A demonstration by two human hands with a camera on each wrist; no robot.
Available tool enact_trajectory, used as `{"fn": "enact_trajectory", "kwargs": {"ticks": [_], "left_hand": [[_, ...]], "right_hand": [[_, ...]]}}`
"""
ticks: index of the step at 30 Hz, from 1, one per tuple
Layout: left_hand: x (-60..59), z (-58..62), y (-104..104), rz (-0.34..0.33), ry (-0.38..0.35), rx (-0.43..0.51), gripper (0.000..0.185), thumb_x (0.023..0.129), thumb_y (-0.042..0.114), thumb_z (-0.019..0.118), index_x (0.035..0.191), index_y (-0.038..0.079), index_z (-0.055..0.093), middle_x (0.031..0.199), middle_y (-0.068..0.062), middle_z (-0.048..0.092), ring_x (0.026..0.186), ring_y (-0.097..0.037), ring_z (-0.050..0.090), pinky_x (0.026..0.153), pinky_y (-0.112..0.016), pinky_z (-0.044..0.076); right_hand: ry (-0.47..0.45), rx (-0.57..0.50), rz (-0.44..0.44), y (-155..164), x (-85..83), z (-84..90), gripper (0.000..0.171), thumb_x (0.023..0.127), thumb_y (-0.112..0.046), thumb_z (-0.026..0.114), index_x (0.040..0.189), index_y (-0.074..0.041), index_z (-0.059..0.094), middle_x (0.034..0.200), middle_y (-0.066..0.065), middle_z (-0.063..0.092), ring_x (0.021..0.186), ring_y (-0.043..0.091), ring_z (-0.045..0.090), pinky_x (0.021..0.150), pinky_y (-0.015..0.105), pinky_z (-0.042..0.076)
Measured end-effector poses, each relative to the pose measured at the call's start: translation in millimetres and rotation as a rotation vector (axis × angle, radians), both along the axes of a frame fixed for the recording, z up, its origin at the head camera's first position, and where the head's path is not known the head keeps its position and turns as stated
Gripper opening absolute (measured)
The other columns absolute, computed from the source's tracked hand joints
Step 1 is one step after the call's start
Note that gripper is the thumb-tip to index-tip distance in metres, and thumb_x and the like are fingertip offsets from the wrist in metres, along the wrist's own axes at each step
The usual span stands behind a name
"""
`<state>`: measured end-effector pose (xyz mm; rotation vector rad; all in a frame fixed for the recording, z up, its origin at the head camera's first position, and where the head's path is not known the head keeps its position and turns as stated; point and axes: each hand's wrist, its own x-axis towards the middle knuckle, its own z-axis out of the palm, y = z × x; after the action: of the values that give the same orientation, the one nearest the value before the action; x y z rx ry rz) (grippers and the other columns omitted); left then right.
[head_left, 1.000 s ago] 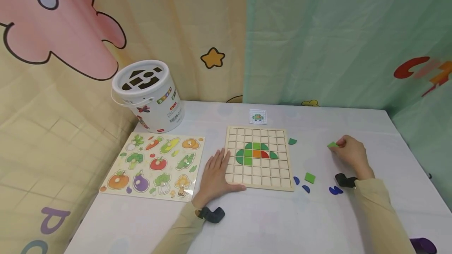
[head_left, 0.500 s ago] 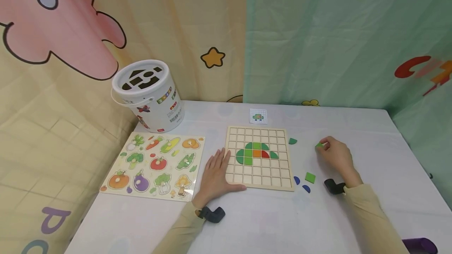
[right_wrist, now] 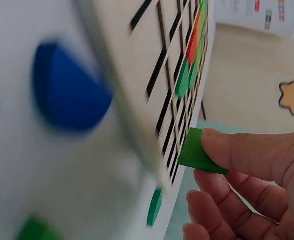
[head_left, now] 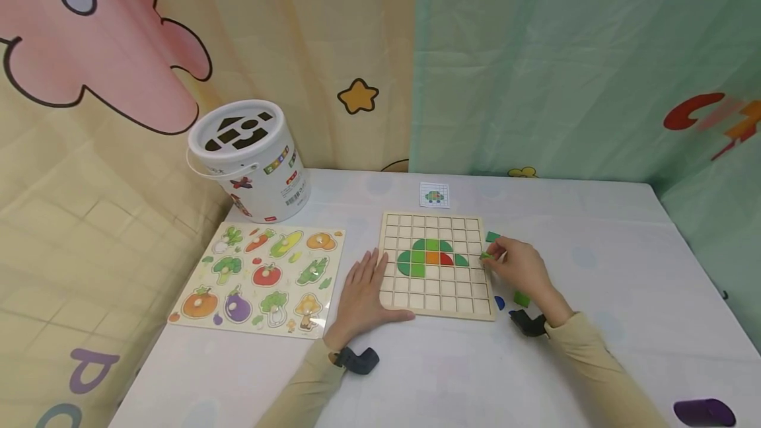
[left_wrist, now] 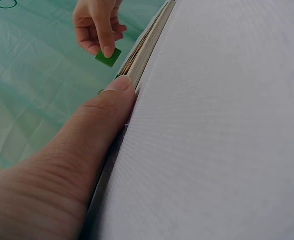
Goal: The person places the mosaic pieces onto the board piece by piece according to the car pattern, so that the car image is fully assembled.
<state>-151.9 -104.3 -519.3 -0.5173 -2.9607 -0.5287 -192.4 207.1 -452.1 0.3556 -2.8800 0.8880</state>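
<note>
A: Head view first. Where is the green square tile [head_left: 486, 255]?

B: Pinched at the fingertips of the right hand [head_left: 518, 268], right at the right-hand edge of the grid board [head_left: 436, 306]. The board's filled cells lie to the left of that hand, so the right hand is plainly the nearer one. The left hand [head_left: 362, 296] lies flat with fingers straight at the board's left edge, thumb along the near edge, holding nothing.

A: What does the board hold?

B: A cluster of green pieces with an orange and a red one in its middle rows; the other cells are bare. Loose beside it on the worktop [head_left: 624, 283]: a dark green piece [head_left: 492, 237], a green square [head_left: 522, 298] and a blue piece [head_left: 499, 303]. Further left are a vegetable puzzle [head_left: 261, 277] and a white bucket [head_left: 248, 161]; a small pattern card [head_left: 434, 195] lies behind the board.

A: Left wrist view?

B: Its thumb [left_wrist: 67, 160] presses against the board's edge. Across the board, the right hand holds the tile between thumb and fingers, just above the far side.

A: Right wrist view?

B: Thumb and fingers grip the tile, which sits just off the board's rim, its flat face roughly level with the grid. Blue pieces blur in the foreground.
</note>
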Motion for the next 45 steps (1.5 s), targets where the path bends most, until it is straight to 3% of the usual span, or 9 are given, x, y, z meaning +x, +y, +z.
{"fn": "enact_trajectory", "kwargs": {"ticks": [8,14,22,37,45], "left_hand": [[-1.4,0.2,-0.2,0.004,-0.015,-0.015,0.123,0.063,0.083,0.058,0.153,0.010,0.016,0.157,-0.011,0.013,0.144,-0.022,0.002,0.114,-0.036,0.001],[-1.4,0.1,-0.1,0.005,-0.014,-0.011,0.123,0.063,0.083,0.058,0.152,0.010,0.017,0.157,-0.011,0.014,0.143,-0.022,0.003,0.114,-0.036,0.002],[0.1,1.4,0.8,0.007,-0.016,-0.009,0.123,0.063,0.083,0.059,0.152,0.009,0.018,0.157,-0.011,0.014,0.143,-0.023,0.004,0.114,-0.037,0.003],[1.6,2.2,-0.6,0.007,-0.018,0.005,0.123,0.063,0.082,0.060,0.152,0.008,0.019,0.156,-0.012,0.015,0.143,-0.023,0.005,0.114,-0.037,0.004],[1.6,2.0,-0.6,-0.005,0.020,0.031,0.122,0.063,0.081,0.061,0.151,0.006,0.023,0.155,-0.015,0.020,0.143,-0.027,0.010,0.114,-0.041,0.009]], "right_hand": [[-0.065,0.000,0.067,-37.2,2.4,-0.3,0.005,0.082,-0.011,0.074,0.084,-0.009,0.069,0.074,-0.003,0.062,0.057,0.012,0.047,0.049,0.028,0.040],[-0.064,0.000,0.119,-58.6,4.3,-4.2,0.004,0.083,-0.011,0.073,0.086,-0.010,0.072,0.079,-0.002,0.065,0.057,0.012,0.045,0.050,0.028,0.038],[-0.060,-0.019,0.158,-75.9,4.2,-10.0,0.006,0.082,-0.013,0.075,0.084,-0.012,0.070,0.072,-0.006,0.061,0.056,0.010,0.046,0.051,0.027,0.040],[-0.070,0.013,0.142,-83.0,1.5,-12.3,0.005,0.083,-0.013,0.074,0.086,-0.010,0.072,0.077,-0.005,0.065,0.065,0.008,0.054,0.059,0.029,0.047],[-0.045,0.032,0.114,-83.4,0.6,-11.7,0.004,0.081,-0.012,0.076,0.083,-0.009,0.074,0.078,-0.003,0.064,0.070,0.013,0.059,0.061,0.032,0.050]]}}
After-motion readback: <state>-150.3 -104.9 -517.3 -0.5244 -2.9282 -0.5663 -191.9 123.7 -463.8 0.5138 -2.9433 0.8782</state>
